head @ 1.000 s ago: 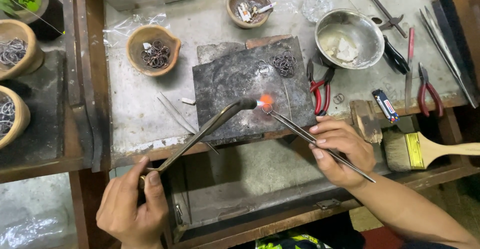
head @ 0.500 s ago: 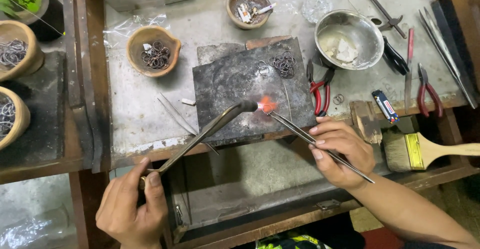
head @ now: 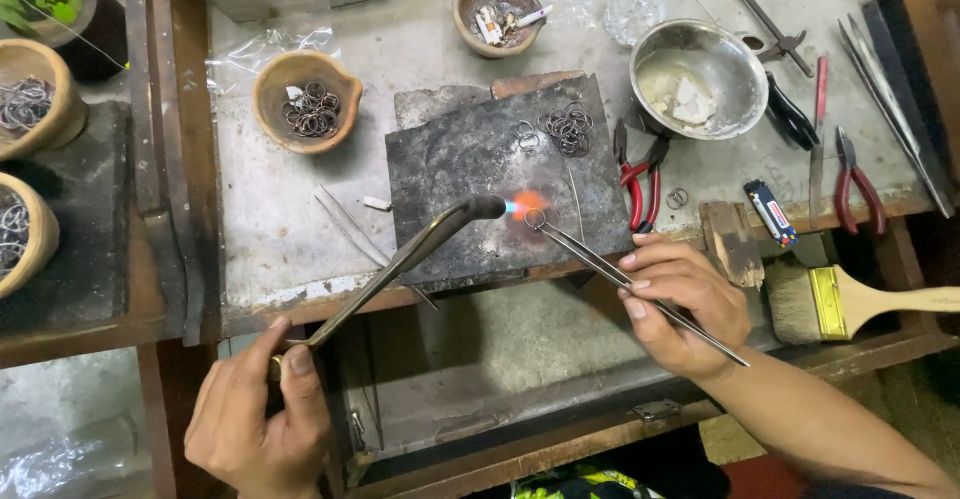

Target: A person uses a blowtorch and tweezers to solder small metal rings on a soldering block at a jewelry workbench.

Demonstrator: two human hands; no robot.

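Over the dark slab [head: 480, 159] at the middle of the bench, a small ring [head: 535, 220] is pinched in the tips of long tweezers [head: 640, 289]; the tweezers are squeezed shut by the right hand [head: 685, 304]; the torch [head: 400, 259] is gripped at its near end by the left hand [head: 255, 424], fingers wrapped closed; a blue-and-orange flame [head: 525, 203] is played on the ring; loose rings [head: 568, 127] are piled at the slab's far corner; red pliers [head: 640, 179] are laid just beside the slab.
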